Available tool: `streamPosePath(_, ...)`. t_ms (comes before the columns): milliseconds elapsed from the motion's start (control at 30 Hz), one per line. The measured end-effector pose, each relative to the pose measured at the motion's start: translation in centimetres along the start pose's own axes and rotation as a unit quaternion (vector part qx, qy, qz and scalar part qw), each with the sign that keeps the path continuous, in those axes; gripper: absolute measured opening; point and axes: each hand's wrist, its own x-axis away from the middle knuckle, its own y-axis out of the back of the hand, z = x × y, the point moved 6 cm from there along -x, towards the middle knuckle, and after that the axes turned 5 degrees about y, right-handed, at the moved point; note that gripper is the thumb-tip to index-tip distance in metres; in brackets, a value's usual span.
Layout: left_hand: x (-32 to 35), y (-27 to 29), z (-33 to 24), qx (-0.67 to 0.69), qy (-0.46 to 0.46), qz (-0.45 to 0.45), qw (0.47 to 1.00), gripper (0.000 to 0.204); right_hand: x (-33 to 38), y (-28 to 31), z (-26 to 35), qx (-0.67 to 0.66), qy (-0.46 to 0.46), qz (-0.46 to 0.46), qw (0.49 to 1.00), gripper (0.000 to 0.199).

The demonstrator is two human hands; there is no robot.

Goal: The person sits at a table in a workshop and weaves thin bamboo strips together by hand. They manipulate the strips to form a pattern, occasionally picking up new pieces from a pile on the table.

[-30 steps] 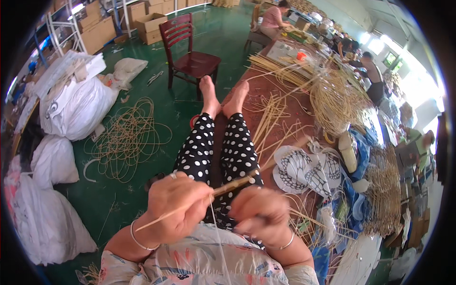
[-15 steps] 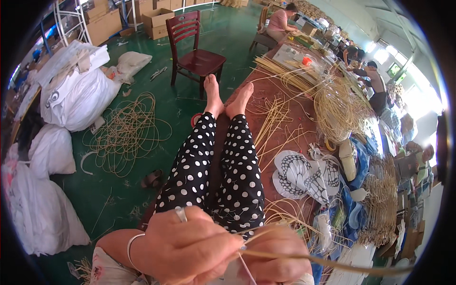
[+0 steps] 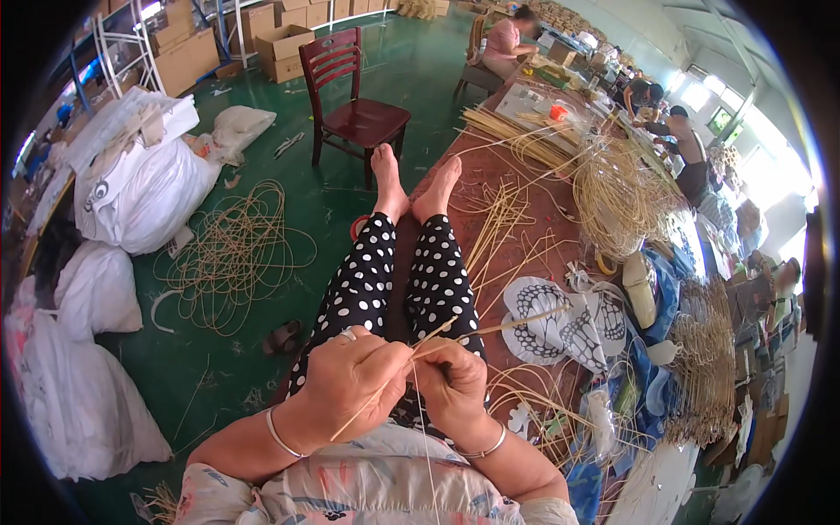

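Note:
My left hand [image 3: 346,382] and my right hand [image 3: 455,382] are close together over my lap, both pinching thin pale rattan strands [image 3: 503,327] that cross between them. One strand runs down-left under my left hand; another points up-right from my fingers toward the table. A fine thread-like strand hangs down from between the hands. A ring sits on my left hand and a bangle on each wrist. My legs in black polka-dot trousers [image 3: 398,284] stretch forward, bare feet resting at the edge of the table.
A long brown work table [image 3: 525,184] at right carries rattan bundles, a woven wire-like frame [image 3: 621,188] and a patterned cloth [image 3: 560,319]. A dark wooden chair [image 3: 354,105], loose rattan coils [image 3: 232,254] and white sacks [image 3: 140,188] stand on the green floor. Other people work at the far table.
My hands dropped low and close to the camera half a second ago, then came back up over my lap. The strands now point up-right, and the view has shifted slightly.

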Motion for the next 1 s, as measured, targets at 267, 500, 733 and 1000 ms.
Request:
streamPosePath(267,-1.3,1.7,-0.7,0.063,-0.005,-0.012,0.998,0.012,-0.3,-2.2,8.2,-0.179,0.106,0.238,0.949,0.012)
streamPosePath(500,-1.1,4.8,-4.6,0.123,-0.078,0.027,0.989,0.019,0.5,-0.8,12.0,-0.094,0.193,0.269,0.939,0.016)
streamPosePath(733,-1.3,5.3,-6.0,0.131,-0.086,0.029,0.987,0.015,0.8,-0.9,12.9,0.218,0.290,0.170,0.916,0.022)
streamPosePath(1000,0.4,0.1,0.4,0.057,0.027,0.043,0.997,0.013,-1.3,-0.3,3.2,0.212,0.137,0.055,0.966,0.019)
